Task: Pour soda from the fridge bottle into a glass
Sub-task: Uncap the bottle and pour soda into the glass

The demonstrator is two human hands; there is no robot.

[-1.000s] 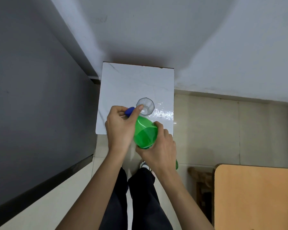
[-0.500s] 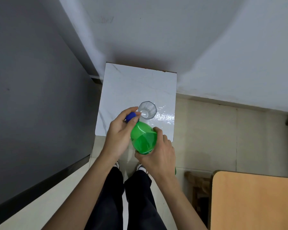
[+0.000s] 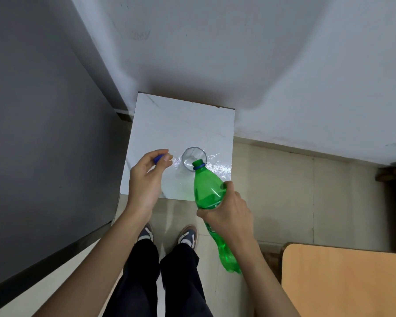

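A green plastic soda bottle [image 3: 207, 188] is tilted forward, and its open neck with a blue ring sits right at the near rim of a clear faceted glass [image 3: 193, 156]. My right hand [image 3: 226, 211] grips the bottle around its middle. Left of the glass, my left hand [image 3: 146, 177] pinches the blue cap [image 3: 158, 158] between thumb and fingers, above the white marble top [image 3: 176, 124]. The glass stands upright on that top near its front edge. I cannot tell whether liquid is flowing.
The small white table stands against a pale wall, with a dark grey panel [image 3: 44, 145] close on the left. A wooden tabletop [image 3: 348, 282] fills the lower right corner. My legs and shoes [image 3: 188, 236] are on the tiled floor below.
The blue cap has come off the bottle and my left hand has carried it away to the left. My right hand has tilted the bottle so its open neck meets the glass.
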